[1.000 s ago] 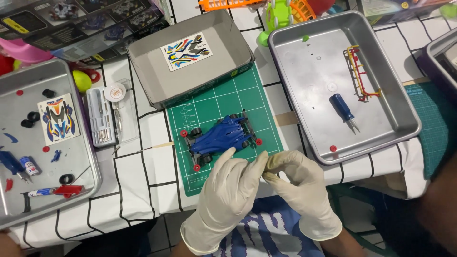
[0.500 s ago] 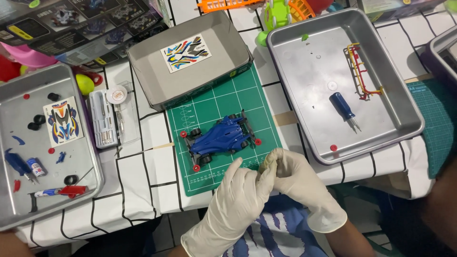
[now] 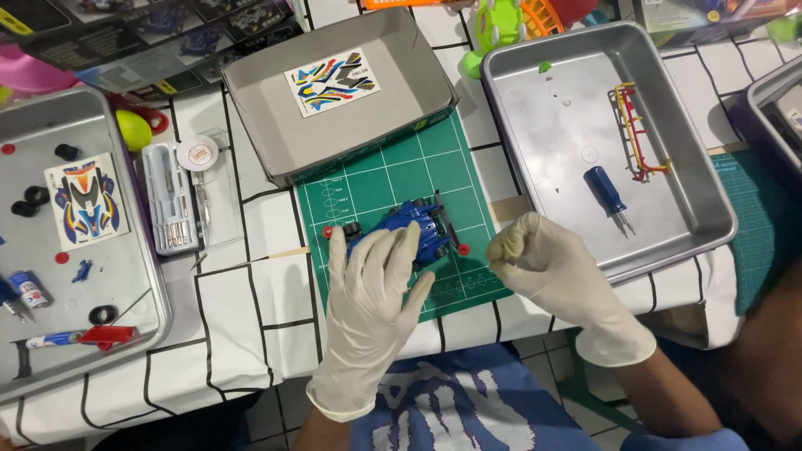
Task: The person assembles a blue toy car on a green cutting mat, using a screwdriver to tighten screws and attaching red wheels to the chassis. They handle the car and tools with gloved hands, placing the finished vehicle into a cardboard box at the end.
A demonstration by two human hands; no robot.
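Both hands wear white gloves. My left hand (image 3: 368, 301) lies flat with fingers spread, its fingertips resting on a blue toy race car (image 3: 415, 230) that sits on a green cutting mat (image 3: 393, 179). My right hand (image 3: 543, 267) hovers at the mat's right edge, fingers curled in a loose fist; whether it pinches some small part I cannot tell. Small red wheel hubs (image 3: 463, 248) stick out at the car's sides.
A metal tray (image 3: 697, 200) on the right holds a blue screwdriver (image 3: 608, 194) and a red-yellow parts frame (image 3: 637, 129). An upturned grey box lid (image 3: 276, 142) with a sticker sheet stands behind the mat. The left tray (image 3: 150, 288) holds tyres, stickers, small parts. A clear tool case (image 3: 170, 199) lies between.
My hands were joined together below the mat. They have parted: the left moved up onto the blue car, the right shifted right and closed into a fist.
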